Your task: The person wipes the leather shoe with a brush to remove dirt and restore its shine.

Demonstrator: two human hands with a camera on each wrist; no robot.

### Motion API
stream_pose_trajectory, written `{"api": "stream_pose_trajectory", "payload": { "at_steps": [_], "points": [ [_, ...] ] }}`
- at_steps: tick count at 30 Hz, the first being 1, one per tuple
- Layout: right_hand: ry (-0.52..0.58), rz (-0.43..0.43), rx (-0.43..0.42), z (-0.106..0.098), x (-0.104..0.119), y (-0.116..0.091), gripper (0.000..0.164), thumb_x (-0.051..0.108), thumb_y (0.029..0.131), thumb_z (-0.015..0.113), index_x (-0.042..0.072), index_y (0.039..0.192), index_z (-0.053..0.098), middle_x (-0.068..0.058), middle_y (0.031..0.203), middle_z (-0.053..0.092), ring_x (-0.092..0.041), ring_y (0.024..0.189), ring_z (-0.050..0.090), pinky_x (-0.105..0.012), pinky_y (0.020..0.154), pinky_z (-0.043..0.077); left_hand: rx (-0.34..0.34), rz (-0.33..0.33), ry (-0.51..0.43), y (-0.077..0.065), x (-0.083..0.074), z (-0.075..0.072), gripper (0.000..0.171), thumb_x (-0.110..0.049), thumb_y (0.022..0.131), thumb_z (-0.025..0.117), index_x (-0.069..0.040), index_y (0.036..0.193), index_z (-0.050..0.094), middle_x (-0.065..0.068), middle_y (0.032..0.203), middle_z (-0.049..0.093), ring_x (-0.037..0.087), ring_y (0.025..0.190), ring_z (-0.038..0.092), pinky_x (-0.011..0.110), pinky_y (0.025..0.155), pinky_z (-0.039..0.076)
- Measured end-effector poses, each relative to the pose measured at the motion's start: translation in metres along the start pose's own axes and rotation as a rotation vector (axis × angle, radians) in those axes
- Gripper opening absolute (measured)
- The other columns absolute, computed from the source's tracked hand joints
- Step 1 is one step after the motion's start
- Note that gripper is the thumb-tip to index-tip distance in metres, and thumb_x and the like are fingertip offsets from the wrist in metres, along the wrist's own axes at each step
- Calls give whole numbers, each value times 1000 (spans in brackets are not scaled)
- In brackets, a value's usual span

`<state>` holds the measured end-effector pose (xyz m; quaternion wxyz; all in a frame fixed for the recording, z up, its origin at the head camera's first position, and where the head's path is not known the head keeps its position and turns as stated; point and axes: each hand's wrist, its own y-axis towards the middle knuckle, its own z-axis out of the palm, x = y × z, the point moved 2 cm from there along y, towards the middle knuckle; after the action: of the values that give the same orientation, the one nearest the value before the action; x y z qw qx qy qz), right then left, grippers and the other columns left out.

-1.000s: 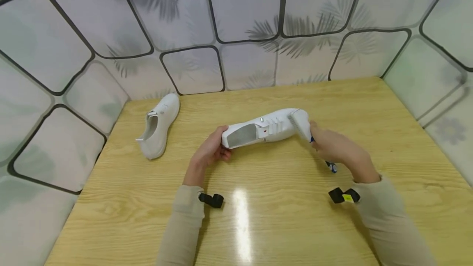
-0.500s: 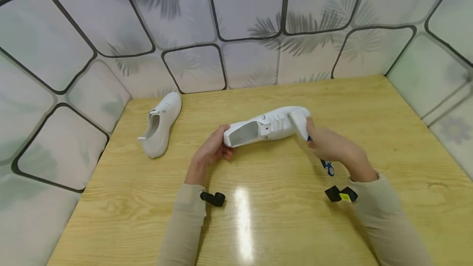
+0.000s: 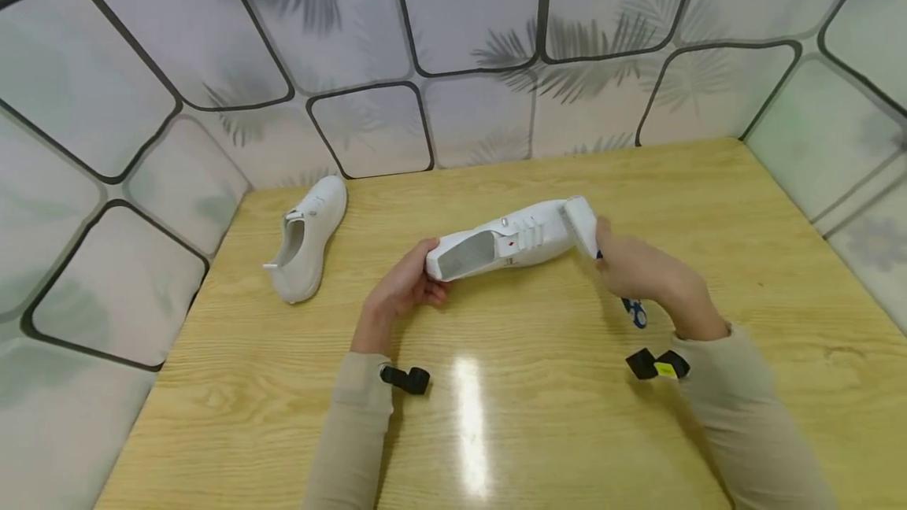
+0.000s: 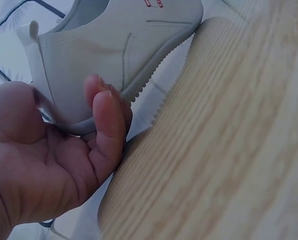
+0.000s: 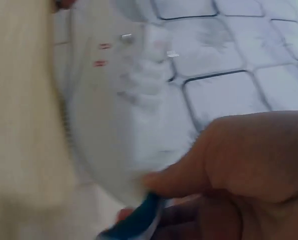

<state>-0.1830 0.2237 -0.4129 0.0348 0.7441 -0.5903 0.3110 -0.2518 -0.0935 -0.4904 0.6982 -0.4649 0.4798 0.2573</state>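
Observation:
A white lace-up shoe (image 3: 533,236) is held tilted above the table, its opening toward the left. My left hand (image 3: 407,283) grips it at the heel; in the left wrist view, curled fingers (image 4: 107,117) wrap under the heel and sole edge. My right hand (image 3: 641,267) holds a brush (image 3: 581,225) with a white head and a blue-and-white handle. The brush head lies against the toe of the shoe. In the right wrist view the thumb presses along the blue handle (image 5: 138,220), and the image is blurred.
A second white shoe (image 3: 312,238) stands on the wooden table (image 3: 553,408) at the back left. Patterned panels (image 3: 475,120) rise behind the table and along both sides. Black wrist cameras are strapped over both sleeves.
The brush has moved back and forth over the shoe's toe, lately away and to the right. The left hand keeps its grip on the heel, and the other shoe stays put.

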Motion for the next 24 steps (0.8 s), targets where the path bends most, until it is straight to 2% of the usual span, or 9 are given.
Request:
{"api": "stream_pose_trajectory", "payload": {
  "at_steps": [4, 6, 10, 12, 18, 22, 24],
  "points": [
    [-29, 26, -159, 1, -3, 18, 73, 10, 104, 34, -16, 146, -19, -4, 55, 47, -12, 41, 39, -26, 43, 29, 14, 6, -8, -1, 1, -2, 47, -45, 104, 30, -6, 119, 50, 9, 69, 57, 13, 48, 56, 28, 51, 51],
    [-37, 50, -156, 1, -3, 19, 72, 10, 104, 33, -17, 146, -18, -5, 57, 49, -13, 42, 42, -25, 42, 30, 24, 4, -9, -1, 2, -1, 47, -45, 104, 30, -5, 121, 50, 8, 69, 56, 13, 49, 56, 28, 51, 51],
    [-21, 34, -22, 0, 2, 6, 70, 8, 104, 34, -19, 146, -15, -11, 67, 53, -18, 49, 49, -30, 46, 38, 27, 1, -8, -2, 1, 0, 48, -45, 104, 29, -6, 122, 50, 8, 69, 56, 13, 49, 56, 28, 51, 51],
    [-28, 17, -2, -2, 5, 3, 70, 9, 104, 35, -19, 146, -14, -12, 68, 53, -19, 50, 48, -31, 47, 39, 15, 5, -9, -2, 0, -1, 47, -45, 104, 29, -7, 121, 51, 8, 68, 56, 13, 48, 55, 27, 50, 50],
    [-140, 12, -226, -1, 10, 18, 68, 13, 106, 35, -13, 151, -8, -9, 68, 52, -17, 51, 45, -29, 47, 33, 3, 11, -7, -2, -1, 0, 46, -44, 104, 30, -7, 120, 51, 8, 68, 56, 12, 47, 54, 26, 50, 50],
    [-147, -18, -206, 2, 16, 19, 66, 14, 106, 35, -10, 154, -3, -7, 64, 51, -17, 49, 43, -29, 45, 32, 14, 14, -6, -3, 0, 1, 47, -44, 104, 30, -6, 124, 51, 9, 70, 57, 12, 48, 55, 27, 51, 51],
    [-152, -16, -213, 0, 18, 15, 63, 14, 105, 34, -11, 154, 2, -11, 66, 54, -18, 49, 44, -30, 45, 33, 11, 20, -5, -4, -1, 2, 48, -44, 104, 31, -6, 125, 51, 10, 70, 57, 12, 48, 55, 27, 51, 51]
  ]
}}
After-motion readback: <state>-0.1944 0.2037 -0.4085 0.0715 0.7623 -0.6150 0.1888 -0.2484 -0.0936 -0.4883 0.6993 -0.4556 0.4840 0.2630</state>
